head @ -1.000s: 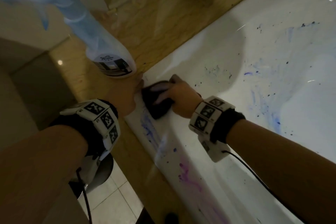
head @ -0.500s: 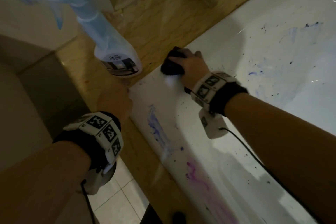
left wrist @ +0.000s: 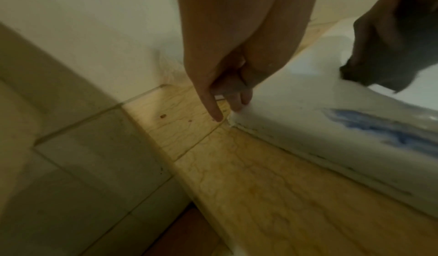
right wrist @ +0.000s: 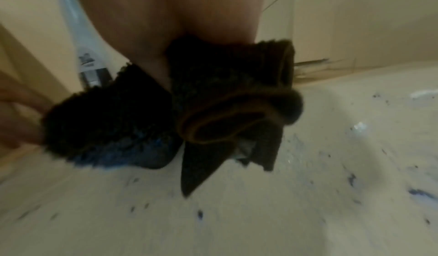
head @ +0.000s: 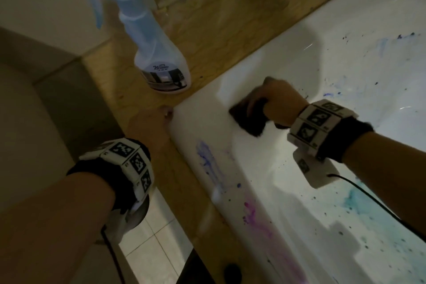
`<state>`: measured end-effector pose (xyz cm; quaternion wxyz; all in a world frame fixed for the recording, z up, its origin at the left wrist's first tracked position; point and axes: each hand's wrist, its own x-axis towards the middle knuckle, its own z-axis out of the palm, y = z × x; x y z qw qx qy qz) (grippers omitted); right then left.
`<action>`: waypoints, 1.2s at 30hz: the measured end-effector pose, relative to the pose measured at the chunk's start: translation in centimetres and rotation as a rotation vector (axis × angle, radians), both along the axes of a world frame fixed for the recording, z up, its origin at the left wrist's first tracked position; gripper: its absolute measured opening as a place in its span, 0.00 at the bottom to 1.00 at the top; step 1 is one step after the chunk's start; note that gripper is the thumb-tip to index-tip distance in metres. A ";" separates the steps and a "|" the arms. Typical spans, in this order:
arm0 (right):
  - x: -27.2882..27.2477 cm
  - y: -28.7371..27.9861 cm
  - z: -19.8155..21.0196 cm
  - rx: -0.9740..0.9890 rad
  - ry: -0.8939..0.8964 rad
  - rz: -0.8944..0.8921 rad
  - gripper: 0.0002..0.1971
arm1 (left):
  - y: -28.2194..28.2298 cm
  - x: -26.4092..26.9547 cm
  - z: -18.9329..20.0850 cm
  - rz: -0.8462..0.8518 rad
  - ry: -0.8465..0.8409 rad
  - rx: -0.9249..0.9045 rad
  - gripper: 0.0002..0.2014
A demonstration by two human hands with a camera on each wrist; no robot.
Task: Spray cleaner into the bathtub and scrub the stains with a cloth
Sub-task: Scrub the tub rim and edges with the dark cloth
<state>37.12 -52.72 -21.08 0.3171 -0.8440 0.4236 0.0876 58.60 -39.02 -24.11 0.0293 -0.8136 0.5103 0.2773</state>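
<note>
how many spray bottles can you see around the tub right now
1: the spray bottle stands upright on the tan ledge at the bathtub corner, beyond the left hand. Others may sit outside the frame.

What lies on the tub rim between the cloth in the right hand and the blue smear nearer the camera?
Only bare white rim. In the head view nothing sits between the dark cloth, which the right hand grips, and the blue smear.
</note>
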 end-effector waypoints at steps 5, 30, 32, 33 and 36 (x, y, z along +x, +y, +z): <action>5.1 0.2 -1.7 -0.097 -0.079 0.176 0.27 | -0.4 0.3 0.2 -0.023 -0.001 0.040 0.21; 1.2 16.2 -4.4 -0.180 0.146 0.420 0.28 | -0.3 -1.7 2.0 -0.442 -0.247 0.398 0.42; 1.3 16.2 -4.4 -0.189 0.158 0.460 0.29 | -0.3 -1.7 1.7 -0.468 -0.274 0.407 0.42; 1.2 16.2 -4.3 -0.215 0.150 0.461 0.30 | -0.3 -1.7 1.6 -0.478 -0.282 0.410 0.43; 0.7 15.9 -4.8 -0.178 0.143 0.334 0.35 | -0.4 -1.7 1.4 -0.510 -0.308 0.412 0.44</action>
